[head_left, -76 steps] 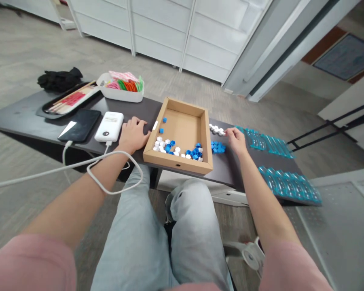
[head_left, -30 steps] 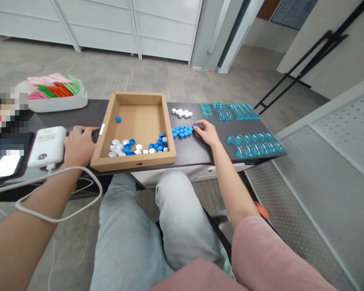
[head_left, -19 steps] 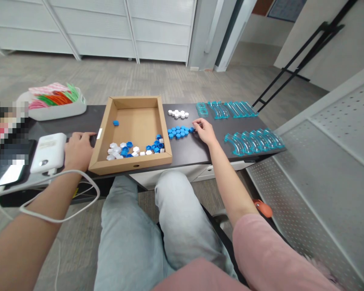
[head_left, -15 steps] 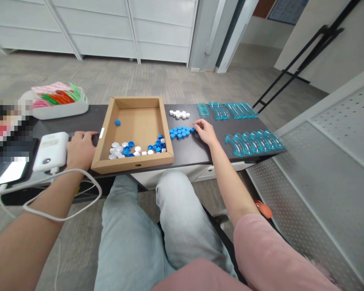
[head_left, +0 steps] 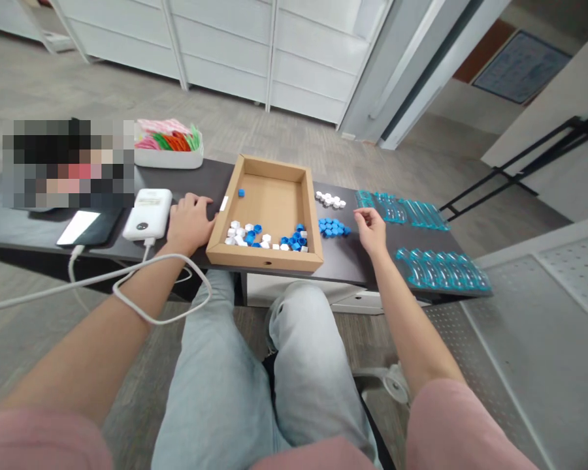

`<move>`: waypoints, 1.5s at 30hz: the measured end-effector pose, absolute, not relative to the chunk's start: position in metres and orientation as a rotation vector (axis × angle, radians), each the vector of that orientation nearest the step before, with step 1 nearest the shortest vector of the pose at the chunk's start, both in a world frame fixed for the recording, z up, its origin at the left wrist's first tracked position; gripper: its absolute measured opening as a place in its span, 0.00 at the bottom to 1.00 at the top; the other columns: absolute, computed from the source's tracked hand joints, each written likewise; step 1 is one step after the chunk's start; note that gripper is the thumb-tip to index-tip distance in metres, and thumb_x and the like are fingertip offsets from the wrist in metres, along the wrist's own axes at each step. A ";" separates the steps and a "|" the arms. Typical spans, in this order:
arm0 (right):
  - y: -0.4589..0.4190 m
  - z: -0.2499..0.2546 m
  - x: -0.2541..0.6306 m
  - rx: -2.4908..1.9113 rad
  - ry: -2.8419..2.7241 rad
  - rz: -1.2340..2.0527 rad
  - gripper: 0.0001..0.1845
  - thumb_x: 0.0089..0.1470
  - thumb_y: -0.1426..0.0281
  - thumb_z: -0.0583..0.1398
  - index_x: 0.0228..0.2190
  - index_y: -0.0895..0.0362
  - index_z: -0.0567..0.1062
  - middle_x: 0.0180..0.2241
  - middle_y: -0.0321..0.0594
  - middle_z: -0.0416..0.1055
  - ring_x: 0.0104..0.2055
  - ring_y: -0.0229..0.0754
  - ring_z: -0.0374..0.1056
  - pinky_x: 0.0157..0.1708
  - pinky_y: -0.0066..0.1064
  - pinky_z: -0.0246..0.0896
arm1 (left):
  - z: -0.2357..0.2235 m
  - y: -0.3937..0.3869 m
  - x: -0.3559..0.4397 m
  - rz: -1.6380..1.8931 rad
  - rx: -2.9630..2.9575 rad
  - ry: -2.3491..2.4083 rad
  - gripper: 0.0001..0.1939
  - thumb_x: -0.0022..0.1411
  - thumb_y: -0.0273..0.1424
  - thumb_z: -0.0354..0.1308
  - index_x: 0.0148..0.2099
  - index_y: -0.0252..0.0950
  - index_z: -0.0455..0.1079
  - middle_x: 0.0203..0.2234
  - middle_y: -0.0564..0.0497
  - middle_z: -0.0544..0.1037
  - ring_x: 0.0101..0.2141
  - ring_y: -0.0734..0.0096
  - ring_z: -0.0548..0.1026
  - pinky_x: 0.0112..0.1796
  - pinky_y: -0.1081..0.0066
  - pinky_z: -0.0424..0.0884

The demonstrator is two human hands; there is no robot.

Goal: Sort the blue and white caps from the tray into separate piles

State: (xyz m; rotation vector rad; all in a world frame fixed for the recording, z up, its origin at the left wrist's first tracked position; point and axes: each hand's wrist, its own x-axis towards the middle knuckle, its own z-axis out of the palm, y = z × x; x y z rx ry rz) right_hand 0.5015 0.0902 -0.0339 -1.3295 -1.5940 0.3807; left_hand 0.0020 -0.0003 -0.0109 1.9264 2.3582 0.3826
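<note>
My right hand (head_left: 371,230) hovers over the dark table just right of a cluster of blue hexagonal pieces (head_left: 332,227). Its fingers are loosely bent and slightly apart, with nothing visible in them. Behind the blue cluster lies a row of white hexagonal pieces (head_left: 330,199). My left hand (head_left: 192,220) lies with fingers outstretched between a white power bank (head_left: 148,214) and the left wall of a cardboard box (head_left: 294,260). Inside that box are loose white pieces (head_left: 236,234) and blue pieces (head_left: 294,240), mostly along the near side, plus one blue piece (head_left: 241,193) farther back.
Clear teal plastic parts (head_left: 443,269) stand in rows on the right of the table (head_left: 333,258), with more teal parts (head_left: 424,214) behind. A white bin (head_left: 169,158) of coloured strips sits back left. A white cable (head_left: 142,266) loops over my left forearm.
My right hand has come away from the right end of the blue cluster, moving right. My left hand stays beside the box. The whole view has turned left and tilted.
</note>
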 end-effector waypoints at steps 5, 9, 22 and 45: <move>0.112 0.009 0.415 -1.159 -2.042 0.357 0.13 0.72 0.57 0.65 0.47 0.51 0.84 0.43 0.44 0.85 0.42 0.51 0.77 0.50 0.44 0.75 | -0.018 0.001 0.003 0.473 1.947 2.364 0.31 0.81 0.40 0.55 0.76 0.32 0.77 0.70 0.25 0.76 0.69 0.28 0.73 0.70 0.43 0.68; 0.135 0.030 0.304 -1.061 -2.666 0.303 0.15 0.75 0.61 0.66 0.56 0.54 0.85 0.54 0.50 0.86 0.55 0.57 0.82 0.65 0.51 0.71 | -0.020 0.001 0.004 0.496 1.975 2.356 0.29 0.81 0.40 0.55 0.75 0.32 0.78 0.69 0.26 0.77 0.68 0.29 0.74 0.68 0.43 0.69; 0.178 0.028 0.238 -1.124 -2.719 0.321 0.15 0.69 0.62 0.72 0.53 0.54 0.87 0.48 0.47 0.89 0.53 0.59 0.84 0.59 0.48 0.78 | -0.023 0.001 0.004 0.517 1.977 2.367 0.28 0.81 0.39 0.57 0.74 0.32 0.78 0.69 0.26 0.78 0.68 0.30 0.74 0.67 0.44 0.69; 0.102 -0.050 0.534 -1.572 -1.938 0.470 0.24 0.67 0.59 0.67 0.59 0.56 0.89 0.46 0.47 0.86 0.38 0.51 0.76 0.53 0.49 0.79 | -0.006 0.000 -0.005 0.247 1.924 2.404 0.34 0.80 0.38 0.51 0.79 0.29 0.74 0.70 0.24 0.74 0.68 0.29 0.74 0.70 0.43 0.70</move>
